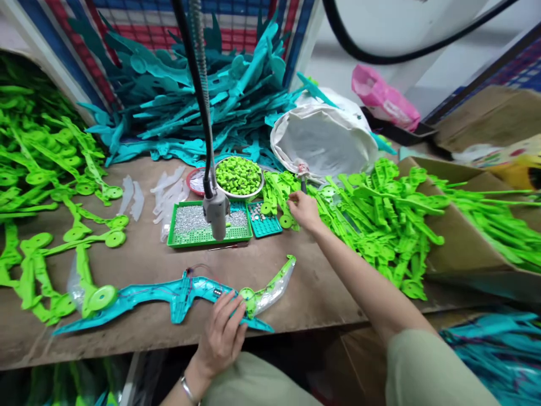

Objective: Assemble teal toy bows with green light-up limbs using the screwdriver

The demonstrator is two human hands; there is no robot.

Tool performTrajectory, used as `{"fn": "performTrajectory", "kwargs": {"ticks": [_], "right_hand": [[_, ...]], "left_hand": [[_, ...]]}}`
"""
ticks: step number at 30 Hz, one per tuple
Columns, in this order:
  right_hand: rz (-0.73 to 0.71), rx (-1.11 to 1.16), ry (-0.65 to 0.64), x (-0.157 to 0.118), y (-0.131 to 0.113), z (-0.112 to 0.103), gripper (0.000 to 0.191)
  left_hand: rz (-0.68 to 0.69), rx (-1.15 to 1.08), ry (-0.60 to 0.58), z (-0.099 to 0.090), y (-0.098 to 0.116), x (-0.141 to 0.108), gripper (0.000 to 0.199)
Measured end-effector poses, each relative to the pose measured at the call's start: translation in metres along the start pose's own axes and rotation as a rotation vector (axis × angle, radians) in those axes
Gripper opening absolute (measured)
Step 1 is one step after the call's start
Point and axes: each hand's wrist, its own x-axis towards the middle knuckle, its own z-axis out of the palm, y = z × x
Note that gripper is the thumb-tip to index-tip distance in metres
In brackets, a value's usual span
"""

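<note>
A teal plastic toy bow body (147, 293), hollow side up with thin wires inside, lies along the front of the workbench. My left hand (224, 330) is wrapped over its right part, with the thumb hidden. At the bow's right end sits a green limb (276, 279) with a clear plastic piece; another green limb (98, 296) is at the left end. My right hand (303, 208) reaches out to the heap of green limb parts (372, 220), fingers closed. A dark stick (303, 183) with a pinkish end shows at its fingertips; whether I hold it is unclear.
A powered screwdriver (216, 214) hangs above a green tray (175, 243) of small screws. Behind stand a bowl (261, 189) of green pieces and a white sack (296, 127). Teal parts (169, 107) pile at the back, green ones left. A cardboard box (456, 242) is right.
</note>
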Motion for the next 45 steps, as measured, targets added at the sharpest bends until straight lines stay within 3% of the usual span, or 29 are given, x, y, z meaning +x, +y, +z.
{"fn": "performTrajectory", "kwargs": {"ticks": [5, 10, 15, 17, 19, 21, 24, 28, 31, 34, 36, 39, 43, 45], "right_hand": [[0.068, 0.001, 0.017, 0.023, -0.014, 0.009, 0.045], [0.019, 0.095, 0.069, 0.011, -0.010, -0.009, 0.042], [-0.072, 0.242, -0.004, -0.051, 0.001, -0.051, 0.021], [-0.237, 0.389, 0.011, -0.090, -0.003, -0.074, 0.017], [-0.328, 0.499, 0.121, -0.127, -0.015, -0.100, 0.013], [-0.427, 0.616, 0.340, -0.155, -0.030, -0.123, 0.014], [-0.433, 0.722, 0.552, -0.179, -0.044, -0.141, 0.019], [-0.069, 0.729, 0.474, -0.195, -0.021, -0.123, 0.036], [0.267, 0.890, 0.225, -0.212, 0.012, -0.092, 0.067], [0.526, 1.009, 0.000, -0.238, 0.032, -0.062, 0.077], [0.614, 1.072, -0.080, -0.256, 0.030, -0.046, 0.070], [0.685, 1.155, -0.149, -0.276, 0.010, -0.031, 0.059], [0.710, 1.217, -0.164, -0.292, -0.014, -0.023, 0.051], [0.734, 1.224, -0.164, -0.298, -0.016, -0.023, 0.050]], "left_hand": [[-0.010, -0.055, 0.034, -0.001, -0.001, 0.000, 0.037], [-0.035, -0.078, 0.058, -0.001, 0.000, 0.001, 0.045], [-0.036, -0.090, 0.039, -0.002, 0.000, 0.004, 0.049], [-0.042, -0.106, 0.034, -0.004, -0.001, 0.006, 0.050], [-0.050, -0.123, 0.029, -0.005, -0.001, 0.007, 0.051], [-0.053, -0.144, 0.029, -0.005, -0.001, 0.008, 0.050], [-0.083, -0.173, 0.043, -0.009, 0.001, 0.012, 0.049], [-0.178, -0.189, 0.093, -0.025, 0.000, 0.011, 0.046], [-0.280, -0.196, 0.167, -0.044, -0.004, 0.001, 0.041], [-0.378, -0.190, 0.181, -0.060, 0.002, -0.004, 0.036], [-0.366, -0.226, 0.090, -0.063, 0.014, 0.004, 0.030], [-0.185, -0.332, -0.120, -0.053, 0.038, 0.030, 0.022], [-0.079, -0.185, -0.359, -0.028, 0.063, 0.056, 0.059], [-0.037, -0.137, -0.437, -0.020, 0.067, 0.056, 0.051]]}}
